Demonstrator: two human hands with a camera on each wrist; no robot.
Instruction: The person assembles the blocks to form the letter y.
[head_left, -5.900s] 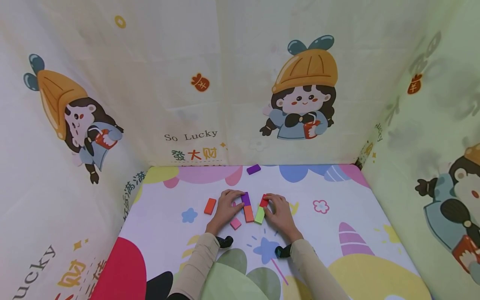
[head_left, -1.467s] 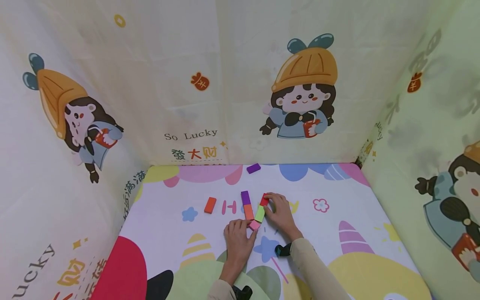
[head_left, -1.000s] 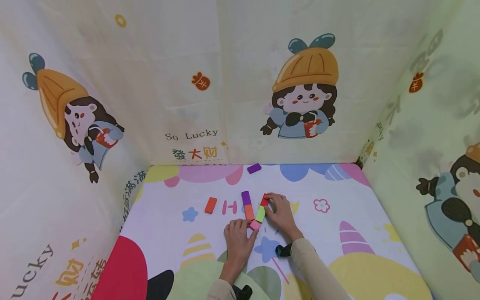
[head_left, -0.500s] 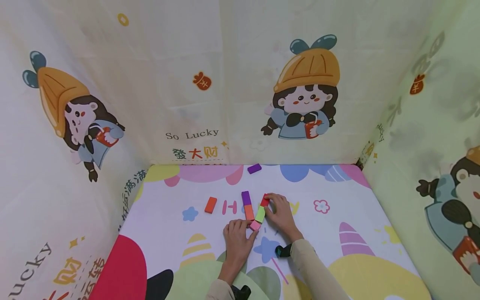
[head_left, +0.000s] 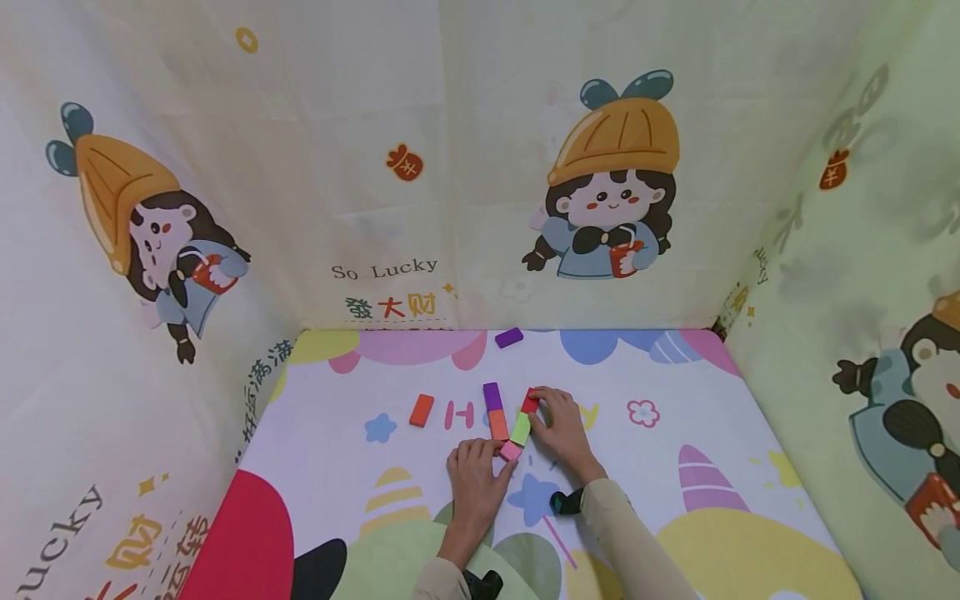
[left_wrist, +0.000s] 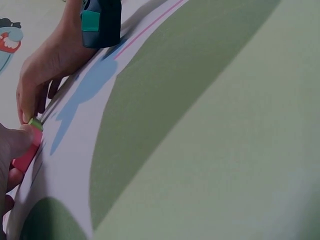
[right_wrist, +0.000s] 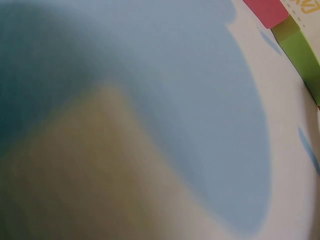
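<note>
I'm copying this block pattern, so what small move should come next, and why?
Probably easing the left hand off the pink block: it touches the near end of the green block, while the right hand grips the red block at the far end, so little should shift.

I'm looking into a small booth, with creased, printed cloth forming a back wall (head_left: pixel 487 192) beyond the left hand (head_left: pixel 476 479) and right hand (head_left: pixel 562 429). A left wall (head_left: pixel 180 417) and a right wall (head_left: pixel 795 275) are enclosing both sides. On the back wall, a cartoon girl (head_left: pixel 611 192) and "So Lucky" lettering (head_left: pixel 384 270) are showing. Beneath the grip, a cover (head_left: pixel 637 467) is displaying childlike pastel shapes. I'm not managing to tell whether a home or a studio is surrounding this.
</note>
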